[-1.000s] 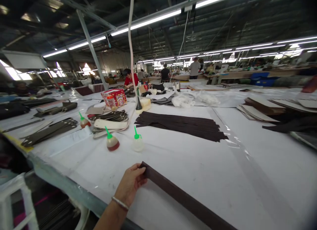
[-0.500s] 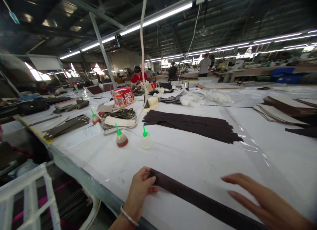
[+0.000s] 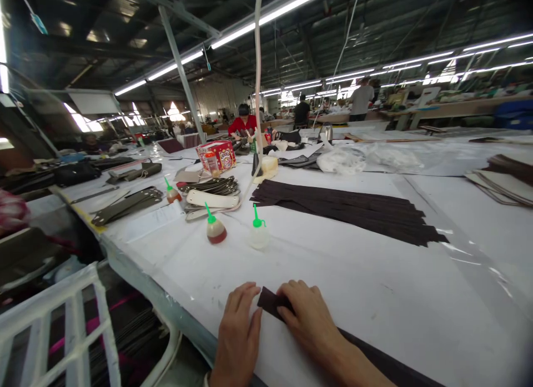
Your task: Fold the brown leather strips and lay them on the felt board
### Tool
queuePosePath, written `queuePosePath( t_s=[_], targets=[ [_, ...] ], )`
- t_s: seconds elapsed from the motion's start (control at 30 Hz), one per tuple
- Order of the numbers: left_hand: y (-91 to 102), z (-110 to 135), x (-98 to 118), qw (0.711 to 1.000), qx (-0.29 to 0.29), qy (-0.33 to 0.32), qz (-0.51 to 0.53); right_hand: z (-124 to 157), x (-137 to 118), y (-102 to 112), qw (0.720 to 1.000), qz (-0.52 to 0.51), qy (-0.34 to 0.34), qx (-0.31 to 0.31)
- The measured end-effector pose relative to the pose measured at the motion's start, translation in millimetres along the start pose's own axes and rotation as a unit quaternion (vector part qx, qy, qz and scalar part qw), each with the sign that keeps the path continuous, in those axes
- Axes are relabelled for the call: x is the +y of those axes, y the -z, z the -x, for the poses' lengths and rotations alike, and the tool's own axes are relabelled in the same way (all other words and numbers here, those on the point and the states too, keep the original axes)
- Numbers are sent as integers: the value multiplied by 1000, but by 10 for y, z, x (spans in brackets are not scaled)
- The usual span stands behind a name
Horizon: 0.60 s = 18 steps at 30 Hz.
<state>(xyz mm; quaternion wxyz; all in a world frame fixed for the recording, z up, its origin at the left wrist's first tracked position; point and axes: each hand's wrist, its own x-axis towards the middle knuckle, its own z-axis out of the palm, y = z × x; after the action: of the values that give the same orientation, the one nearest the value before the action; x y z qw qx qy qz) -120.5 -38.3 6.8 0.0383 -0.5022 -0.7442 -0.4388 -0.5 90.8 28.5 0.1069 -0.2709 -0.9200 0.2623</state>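
A long dark brown strip [image 3: 270,302], seemingly leather, lies on the white table in front of me and runs off toward the lower right. My right hand [image 3: 310,315] grips it near its far end, fingers curled over the top and thumb at the near edge. Part of the strip is hidden under that hand and forearm. Just left of the strip's end is my left hand [image 3: 238,328], its thumb apart from the fingers and nothing held. Whether its fingertips touch the end I cannot tell.
Beyond my hands stand bottles with green nozzles, one with brown liquid [image 3: 216,231] and one pale [image 3: 259,238]. A pile of dark strips [image 3: 345,209] lies behind. Olive straps [image 3: 129,205] are at left, a white rack [image 3: 62,326] at lower left. A person in red [image 3: 244,123] sits farther back.
My right hand has come in from the right and taken hold of the strip near its end. My left hand has let go of the end. The view has turned slightly.
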Motion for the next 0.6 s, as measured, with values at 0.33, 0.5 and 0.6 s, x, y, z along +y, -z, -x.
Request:
queuePosePath(
  t_s=[0.33, 0.5, 0.6],
  targets=[
    [38, -24, -69, 935, -152, -255, -193, -78, 11, -25, 1000, -2, 6, -24],
    [70, -78, -128, 932, -159, -254, -206, -92, 8, -69, 1000, 3, 16, -12],
    [95, -107, -181, 933, -159, -252, -202, -103, 12, -94, 1000, 1, 23, -8]
  ],
)
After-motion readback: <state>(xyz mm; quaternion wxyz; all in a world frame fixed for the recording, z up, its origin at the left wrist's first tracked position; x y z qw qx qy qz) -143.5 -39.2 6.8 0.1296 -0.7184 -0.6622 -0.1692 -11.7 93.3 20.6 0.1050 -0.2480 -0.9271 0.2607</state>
